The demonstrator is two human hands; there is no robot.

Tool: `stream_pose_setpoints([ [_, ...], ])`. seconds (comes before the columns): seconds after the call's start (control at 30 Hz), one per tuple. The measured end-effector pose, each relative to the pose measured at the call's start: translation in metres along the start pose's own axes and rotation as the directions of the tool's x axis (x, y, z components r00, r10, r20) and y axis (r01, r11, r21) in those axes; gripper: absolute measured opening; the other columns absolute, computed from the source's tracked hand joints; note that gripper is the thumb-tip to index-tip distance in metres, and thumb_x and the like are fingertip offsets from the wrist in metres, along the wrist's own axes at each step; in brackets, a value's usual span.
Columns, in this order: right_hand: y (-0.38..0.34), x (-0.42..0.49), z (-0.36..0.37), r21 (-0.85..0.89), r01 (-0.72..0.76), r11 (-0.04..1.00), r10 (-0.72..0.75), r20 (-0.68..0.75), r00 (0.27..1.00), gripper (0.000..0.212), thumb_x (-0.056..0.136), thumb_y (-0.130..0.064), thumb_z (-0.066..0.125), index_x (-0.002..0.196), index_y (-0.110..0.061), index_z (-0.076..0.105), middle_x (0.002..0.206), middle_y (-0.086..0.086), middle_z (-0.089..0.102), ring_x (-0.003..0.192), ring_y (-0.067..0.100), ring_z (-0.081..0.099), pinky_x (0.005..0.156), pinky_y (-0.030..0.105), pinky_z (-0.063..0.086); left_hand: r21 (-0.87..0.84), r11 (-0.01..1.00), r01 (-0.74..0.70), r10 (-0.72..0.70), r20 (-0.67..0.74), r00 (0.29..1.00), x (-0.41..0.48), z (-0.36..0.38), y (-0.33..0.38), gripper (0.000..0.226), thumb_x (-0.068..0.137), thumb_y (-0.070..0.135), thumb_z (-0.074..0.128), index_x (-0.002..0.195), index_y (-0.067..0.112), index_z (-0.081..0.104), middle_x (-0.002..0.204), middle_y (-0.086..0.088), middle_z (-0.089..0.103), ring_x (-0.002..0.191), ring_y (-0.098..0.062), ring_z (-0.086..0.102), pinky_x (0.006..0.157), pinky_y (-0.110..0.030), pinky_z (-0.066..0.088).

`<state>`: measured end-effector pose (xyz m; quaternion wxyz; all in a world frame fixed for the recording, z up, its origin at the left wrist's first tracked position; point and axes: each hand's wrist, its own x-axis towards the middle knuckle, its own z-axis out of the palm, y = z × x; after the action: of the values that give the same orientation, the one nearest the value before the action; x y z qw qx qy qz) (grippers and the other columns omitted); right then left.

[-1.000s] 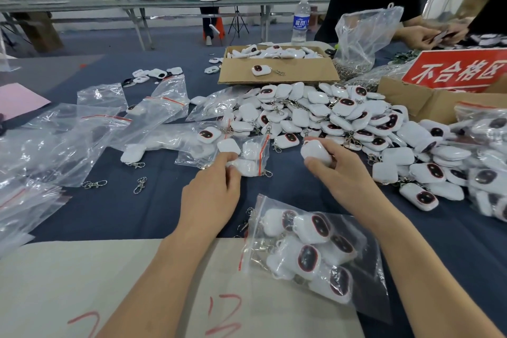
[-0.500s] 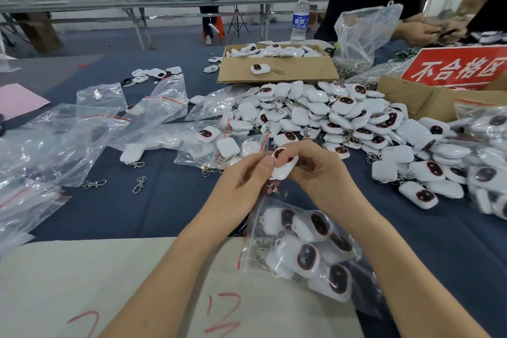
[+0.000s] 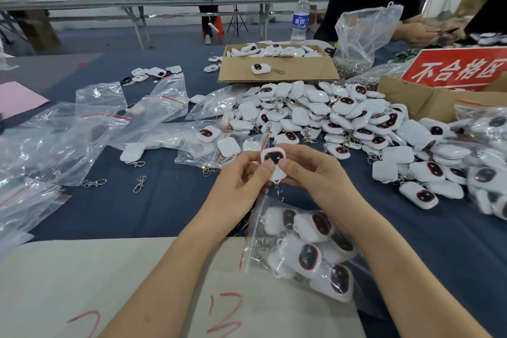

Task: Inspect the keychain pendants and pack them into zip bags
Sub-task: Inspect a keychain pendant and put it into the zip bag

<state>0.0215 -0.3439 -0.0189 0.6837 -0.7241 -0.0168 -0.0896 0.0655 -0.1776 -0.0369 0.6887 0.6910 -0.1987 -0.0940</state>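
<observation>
White plastic with a dark, red-rimmed face: what do we have in our hands?

One keychain pendant (image 3: 273,158), held up just beyond the filled zip bag (image 3: 301,250), with its clasp chain dangling toward that bag's top corner.

How are we holding it?

Our left hand (image 3: 241,181) curls round its left edge with the thumb laid on the face. Our right hand (image 3: 315,173) pinches the right edge, thumb in front and fingers bent behind.

Where are the other pendants?

The loose pile (image 3: 329,118) lies beyond the filled zip bag and to its right, on the blue cloth (image 3: 164,206). Farther beyond sits a cardboard box (image 3: 274,74) with more inside.

Any other bags?

We see a partly filled bag (image 3: 216,145) beyond and left of the filled zip bag. The empty bags (image 3: 82,129) are farther left, and two loose clasps (image 3: 140,183) lie near them.
</observation>
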Motion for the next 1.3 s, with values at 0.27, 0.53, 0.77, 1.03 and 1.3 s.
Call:
stream_pose_setpoints([
  [0.27, -0.008, -0.005, -0.006, -0.364, -0.052, 0.93, 0.109, 0.138, 0.984, 0.021, 0.097, -0.029, 0.065, 0.114, -0.04, 0.067, 0.09, -0.009, 0.076, 0.081, 0.006, 0.072, 0.075, 0.02, 0.056, -0.018, 0.999, 0.028, -0.03, -0.095, 0.995, 0.004, -0.002, -0.002, 0.012, 0.102, 0.028, 0.058, 0.099, 0.022, 0.068, 0.073, 0.007, 0.068, 0.067, -0.007, 0.065, 0.062, -0.019, 0.054],
  [0.53, -0.028, -0.016, -0.022, -0.607, -0.128, 0.784, 0.421, 0.368, 0.829, 0.05, 0.081, -0.048, 0.079, 0.127, -0.049, 0.059, 0.105, -0.025, 0.07, 0.099, -0.009, 0.064, 0.095, 0.022, 0.048, -0.12, 0.989, 0.088, -0.107, -0.162, 0.981, 0.006, -0.004, 0.002, 0.022, 0.102, 0.029, 0.057, 0.1, 0.008, 0.063, 0.065, 0.005, 0.066, 0.063, -0.007, 0.061, 0.059, -0.019, 0.054],
  [0.77, -0.027, -0.017, -0.016, -0.574, -0.062, 0.816, 0.324, 0.366, 0.872, 0.033, 0.091, -0.031, 0.073, 0.122, -0.036, 0.065, 0.099, -0.013, 0.07, 0.087, -0.004, 0.065, 0.081, 0.012, 0.049, -0.101, 0.991, 0.087, -0.103, -0.163, 0.981, 0.004, -0.002, 0.004, 0.023, 0.102, 0.028, 0.057, 0.102, 0.006, 0.063, 0.066, 0.005, 0.066, 0.064, -0.007, 0.062, 0.059, -0.018, 0.054],
  [1.03, -0.019, -0.014, -0.017, -0.55, -0.066, 0.832, 0.313, 0.369, 0.875, 0.022, 0.093, -0.04, 0.068, 0.115, -0.043, 0.065, 0.091, -0.021, 0.072, 0.082, -0.005, 0.066, 0.075, 0.013, 0.047, -0.09, 0.992, 0.088, -0.101, -0.152, 0.983, 0.005, -0.003, 0.003, 0.02, 0.102, 0.029, 0.057, 0.099, 0.01, 0.064, 0.067, 0.006, 0.067, 0.065, -0.008, 0.063, 0.061, -0.018, 0.054],
  [1.3, -0.003, 0.001, -0.012, -0.23, -0.105, 0.968, 0.112, 0.018, 0.994, 0.014, 0.093, -0.041, 0.063, 0.106, -0.038, 0.066, 0.094, -0.001, 0.074, 0.078, 0.005, 0.07, 0.065, 0.023, 0.057, -0.019, 0.999, 0.04, -0.042, -0.079, 0.996, 0.004, -0.003, -0.001, 0.012, 0.101, 0.024, 0.061, 0.098, 0.017, 0.069, 0.081, 0.007, 0.069, 0.072, -0.007, 0.063, 0.066, -0.02, 0.055],
])
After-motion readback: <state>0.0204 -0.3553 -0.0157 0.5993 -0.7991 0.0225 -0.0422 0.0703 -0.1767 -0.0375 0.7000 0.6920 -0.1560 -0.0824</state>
